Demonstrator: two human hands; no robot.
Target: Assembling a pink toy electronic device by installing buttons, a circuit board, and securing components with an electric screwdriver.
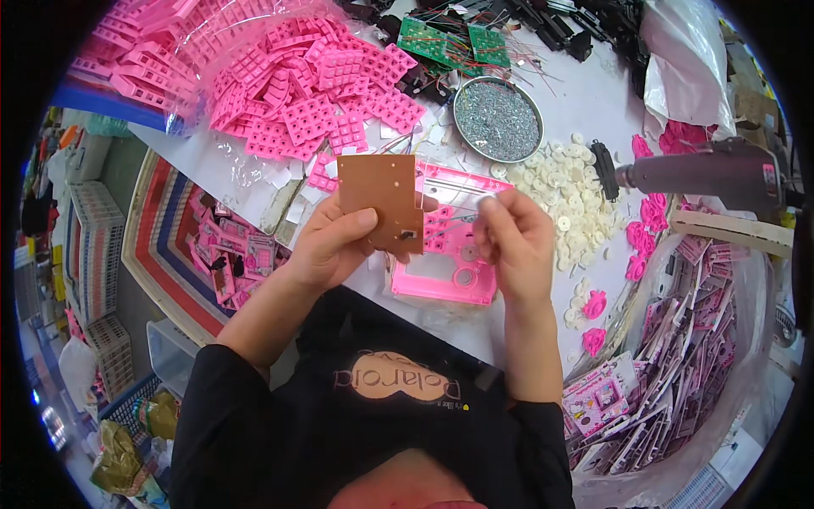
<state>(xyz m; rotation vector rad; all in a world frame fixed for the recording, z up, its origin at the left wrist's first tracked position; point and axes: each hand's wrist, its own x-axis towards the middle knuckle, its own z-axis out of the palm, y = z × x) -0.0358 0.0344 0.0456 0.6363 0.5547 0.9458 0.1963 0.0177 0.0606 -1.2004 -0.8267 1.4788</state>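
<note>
My left hand (pixel 332 239) grips a brown circuit board (pixel 378 188) by its edge, thumb on the flat face. A small dark part sits near the board's lower right corner. Under and to the right of the board lies an open pink plastic casing (pixel 445 287), with a pink keypad (pixel 438 227) and round openings inside it. My right hand (pixel 521 242) hovers over the casing's right side, fingers pinched together. Thin wires (pixel 458 222) run toward its fingertips; whatever is pinched there is too small to make out.
Pink keypads (pixel 318 81) heap at the back left. Beyond the casing stand a round dish of screws (pixel 498 119) and green circuit boards (pixel 454 44). White discs (pixel 564 195) lie at right, below a power screwdriver (pixel 704 176). A bag of pink casings (pixel 670 365) fills the near right.
</note>
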